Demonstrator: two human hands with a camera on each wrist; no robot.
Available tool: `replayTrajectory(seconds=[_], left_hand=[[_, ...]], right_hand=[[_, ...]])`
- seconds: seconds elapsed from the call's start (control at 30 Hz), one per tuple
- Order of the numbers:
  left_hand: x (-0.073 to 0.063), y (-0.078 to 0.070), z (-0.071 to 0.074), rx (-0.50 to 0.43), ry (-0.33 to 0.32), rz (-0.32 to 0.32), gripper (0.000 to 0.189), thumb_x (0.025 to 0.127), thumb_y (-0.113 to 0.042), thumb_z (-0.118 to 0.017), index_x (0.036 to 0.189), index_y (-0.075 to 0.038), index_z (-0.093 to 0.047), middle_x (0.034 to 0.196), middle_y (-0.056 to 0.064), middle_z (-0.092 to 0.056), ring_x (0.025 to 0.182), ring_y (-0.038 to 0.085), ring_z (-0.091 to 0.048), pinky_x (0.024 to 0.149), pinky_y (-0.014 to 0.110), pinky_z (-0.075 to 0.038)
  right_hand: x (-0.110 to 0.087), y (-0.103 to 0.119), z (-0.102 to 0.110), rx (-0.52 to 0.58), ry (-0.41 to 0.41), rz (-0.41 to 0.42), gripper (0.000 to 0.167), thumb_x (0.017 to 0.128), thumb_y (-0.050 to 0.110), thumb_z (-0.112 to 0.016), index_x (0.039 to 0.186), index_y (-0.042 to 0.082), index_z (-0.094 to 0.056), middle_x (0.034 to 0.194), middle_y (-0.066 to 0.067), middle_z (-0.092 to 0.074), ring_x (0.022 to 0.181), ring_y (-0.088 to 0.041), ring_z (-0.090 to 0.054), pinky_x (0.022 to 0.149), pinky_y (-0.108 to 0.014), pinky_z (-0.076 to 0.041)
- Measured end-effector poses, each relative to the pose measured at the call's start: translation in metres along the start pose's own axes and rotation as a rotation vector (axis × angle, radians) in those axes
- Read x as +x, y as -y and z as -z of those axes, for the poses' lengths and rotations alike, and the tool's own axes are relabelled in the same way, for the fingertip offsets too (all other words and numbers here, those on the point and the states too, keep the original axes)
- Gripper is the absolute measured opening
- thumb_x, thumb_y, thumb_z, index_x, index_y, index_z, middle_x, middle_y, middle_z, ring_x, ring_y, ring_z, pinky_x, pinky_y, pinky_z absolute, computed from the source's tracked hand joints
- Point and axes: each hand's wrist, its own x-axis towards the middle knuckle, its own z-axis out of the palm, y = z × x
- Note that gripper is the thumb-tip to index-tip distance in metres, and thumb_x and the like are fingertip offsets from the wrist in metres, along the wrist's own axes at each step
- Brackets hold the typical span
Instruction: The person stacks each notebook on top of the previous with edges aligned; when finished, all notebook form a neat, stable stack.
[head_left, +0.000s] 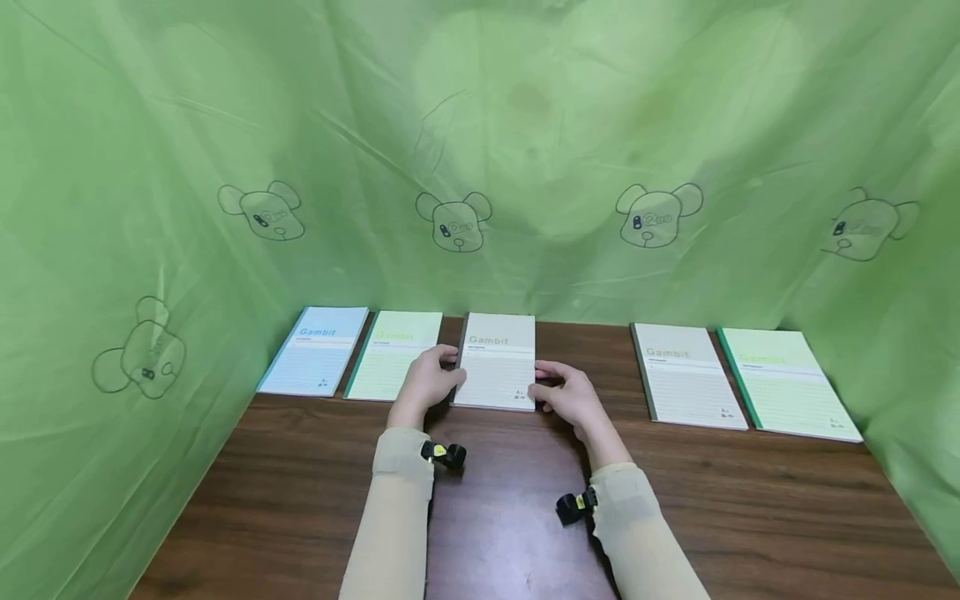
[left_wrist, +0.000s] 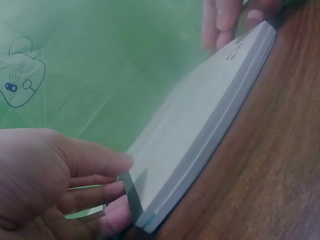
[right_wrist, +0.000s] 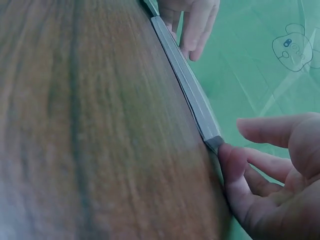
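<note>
A grey-and-white notebook (head_left: 495, 367) marked "Gambit" lies at the middle of the row, with its dark spine to the left. My left hand (head_left: 427, 382) grips its left edge, thumb on the cover and fingers by the spine. My right hand (head_left: 572, 398) holds the opposite edge near the lower corner, fingers bent. In the left wrist view the notebook's edge (left_wrist: 205, 135) shows two pale layers with a line between and a bit of teal at one corner. The right wrist view shows the same edge (right_wrist: 185, 80) close above the wood. Some fingertips are hidden.
Left of it lie a blue notebook (head_left: 315, 352) and a green one (head_left: 386, 367), close to my left hand. Farther right are a grey notebook (head_left: 688, 377) and another green one (head_left: 789, 385). A green curtain (head_left: 555, 250) with bear drawings borders the brown table (head_left: 300, 500).
</note>
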Motion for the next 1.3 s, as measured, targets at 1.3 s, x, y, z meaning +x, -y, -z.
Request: replayTrajectory(seconds=[1.3], left_hand=[[-0.037,-0.139,-0.105,-0.175,0.030,-0.221,0.057,0.100,-0.025,-0.076,0.150,-0.007,-0.058,0.134,0.013,-0.074,0.084,0.009,-0.071,0.085,0.032,-0.060]], right_hand=[[-0.064,-0.026,0.248,-0.223,-0.143,0.134,0.037,0.110,0.023,-0.068,0.147,0.015,-0.066,0.110,0.019,-0.069,0.093,0.000,-0.069,0.075,-0.022,-0.056]])
